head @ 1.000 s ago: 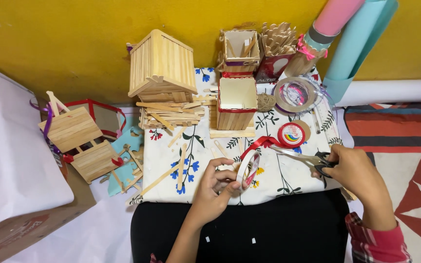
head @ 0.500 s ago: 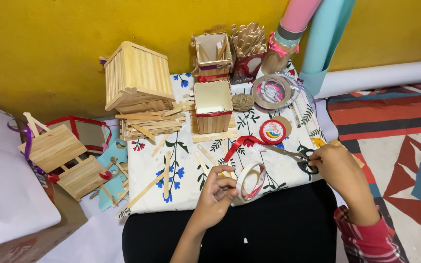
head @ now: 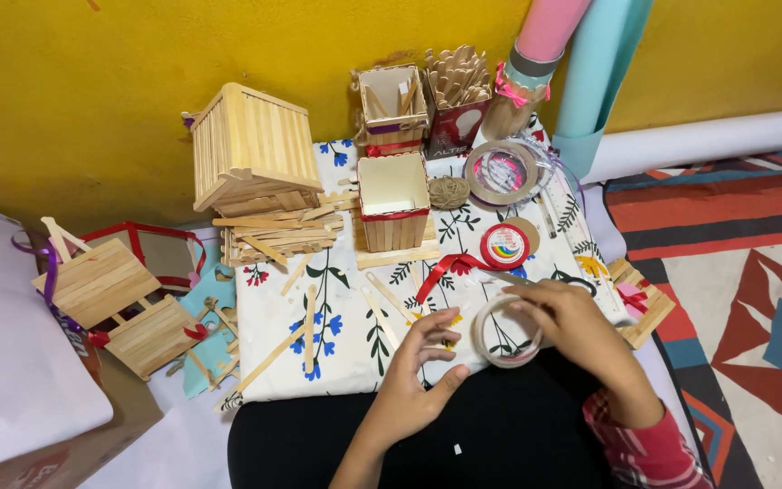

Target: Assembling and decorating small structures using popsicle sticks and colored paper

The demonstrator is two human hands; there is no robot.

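Note:
A roll of clear tape [head: 505,331] stands on edge over the near edge of a white floral cloth [head: 337,312]. My right hand [head: 576,335] grips the roll from the right, fingers over its rim. A scissor blade [head: 516,280] pokes out just beyond this hand. Just left of the roll is my left hand [head: 418,376], fingers spread, its fingertips almost touching the roll and nothing clearly in it. A red ribbon [head: 445,268] lies on the cloth just beyond both hands.
On the cloth stand a craft-stick house [head: 251,149], a stick box with a red band [head: 394,213], a twine ball [head: 449,192], a wide tape roll [head: 504,172] and a round tin [head: 504,246]. Stick frames [head: 106,294] lie left. Paper rolls [head: 590,72] lean against the yellow wall.
The tape roll passed from my left hand's grip to my right hand, which moved left onto it. My left hand opened beside the roll. The view shifted.

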